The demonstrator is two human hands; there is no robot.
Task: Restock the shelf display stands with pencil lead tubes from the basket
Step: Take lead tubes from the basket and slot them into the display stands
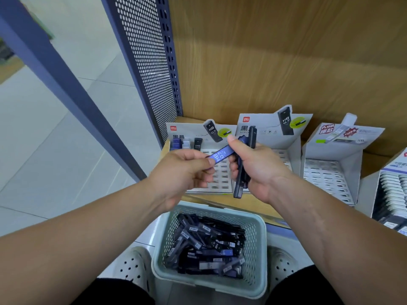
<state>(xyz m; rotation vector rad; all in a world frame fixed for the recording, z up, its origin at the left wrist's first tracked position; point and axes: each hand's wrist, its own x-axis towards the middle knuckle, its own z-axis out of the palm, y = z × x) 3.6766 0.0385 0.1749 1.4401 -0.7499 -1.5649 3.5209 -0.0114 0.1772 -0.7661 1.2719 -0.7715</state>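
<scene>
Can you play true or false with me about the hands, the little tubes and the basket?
1. The left hand pinches a blue tube. True.
2. The basket is empty. False: it holds a heap of dark tubes.
3. The right hand grips a bunch of dark tubes. True.
4. The leftmost display stand is completely full. False: only a few tubes stand in its back row, and the slots in view are empty.
5. The basket sits on the shelf. False: it sits below the shelf edge, between the person's knees.

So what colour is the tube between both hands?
Blue with white lettering, the tube seen clearly in the head view.
</scene>
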